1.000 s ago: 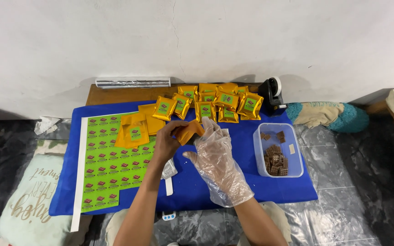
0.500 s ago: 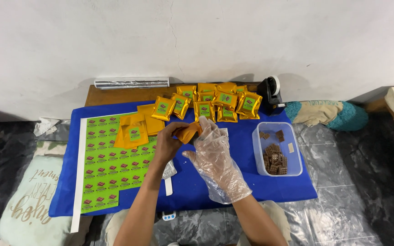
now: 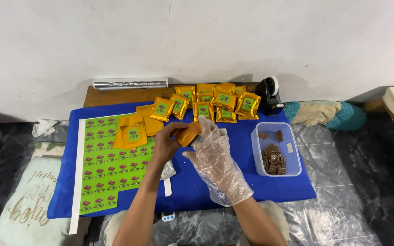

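Head view looks down on a low wooden table (image 3: 97, 96) covered with a blue cloth (image 3: 233, 191). At the far left, on the floor, lies a pale cushion (image 3: 26, 200), cut off by the picture edge. On the left part of the cloth lies a sheet of green labels (image 3: 101, 159), and two flat orange pouches (image 3: 133, 130) rest on its upper corner.

The bare left hand (image 3: 166, 145) and the right hand (image 3: 213, 152), which wears a loose clear plastic glove, meet above the middle of the cloth. Both are closed around one orange pouch (image 3: 189, 133), the left from its left side, the gloved fingers from the right. I cannot tell if the pouch is open or what is in it, because the fingers cover its mouth. Under the left wrist, a small clear wrapper (image 3: 167, 171) and a white strip (image 3: 167, 187) are partly hidden. A small white device (image 3: 168, 216) peeks out at the near edge of the cloth; its kind is hard to make out.

Behind the hands stands a group of filled golden pouches (image 3: 215, 101), each with a green label, overlapping each other. A roll of foil (image 3: 130, 83) lies against the wall. To the right is a clear plastic box (image 3: 292, 157) without lid, holding brown square pieces (image 3: 274, 161) piled in its lower half and a few apart in the upper corner. A black tape dispenser (image 3: 270, 93) stands behind it, and a teal and beige cloth bundle (image 3: 329, 114) lies further right.
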